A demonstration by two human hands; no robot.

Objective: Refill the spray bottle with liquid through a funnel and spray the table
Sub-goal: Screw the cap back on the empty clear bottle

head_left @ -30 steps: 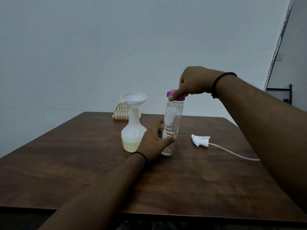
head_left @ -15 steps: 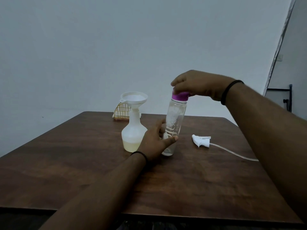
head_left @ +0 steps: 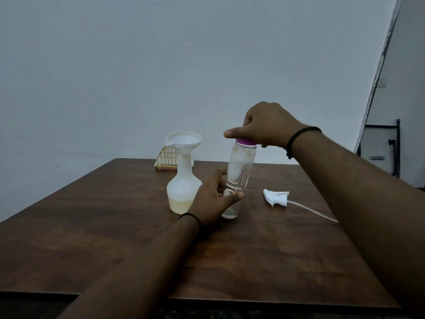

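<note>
Up top, the right hand grips the purple cap of the clear bottle, while the left hand wraps its lower body on the desk. Just left stands the spray bottle, funnel in its neck. Right lies the sprayer head.
</note>
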